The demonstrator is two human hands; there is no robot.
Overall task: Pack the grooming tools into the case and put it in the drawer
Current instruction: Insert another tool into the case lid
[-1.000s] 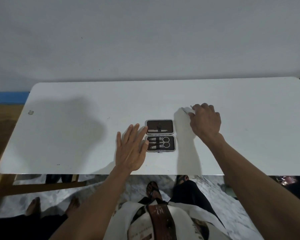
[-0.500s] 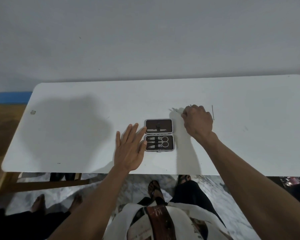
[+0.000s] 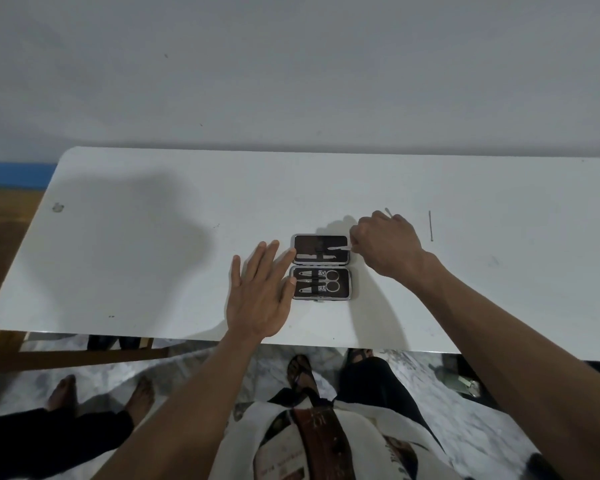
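A small dark grooming case (image 3: pixel 321 266) lies open on the white table (image 3: pixel 153 237). Its near half holds scissors (image 3: pixel 331 281) and two clippers under straps. Its far half holds a flat metal file. My left hand (image 3: pixel 262 292) lies flat and open on the table, fingertips touching the case's left edge. My right hand (image 3: pixel 385 245) is closed on a thin metal tool (image 3: pixel 342 248); one end of the tool reaches into the far half, the other end sticks out behind my knuckles. Another thin metal pick (image 3: pixel 431 226) lies loose on the table to the right.
The table's near edge runs just below my left wrist. Another person's bare feet (image 3: pixel 66 393) stand on the floor at the lower left, and my own sandalled feet (image 3: pixel 300 372) show under the table edge. A wall rises behind the table.
My right hand picked the thin tool up off the table and carried it left to the case's far half, uncovering the loose pick. My left hand stayed flat beside the case.
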